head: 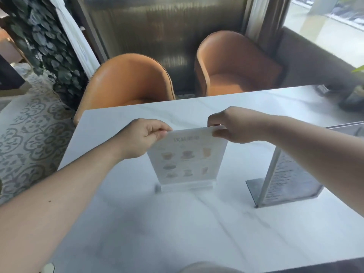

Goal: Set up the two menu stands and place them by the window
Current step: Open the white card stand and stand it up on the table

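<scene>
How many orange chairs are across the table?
2. One orange chair is behind the table's far left corner. The other orange chair is further right, nearer the window. Others could be out of view.

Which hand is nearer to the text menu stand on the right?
Right. The right hand pinches the picture menu beside the text menu stand; the left hand holds its far corner.

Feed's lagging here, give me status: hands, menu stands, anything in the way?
Left hand and right hand pinching top corners of drinks menu stand, upright on table. Second menu stand upright to its right. Nothing blocking.
</scene>
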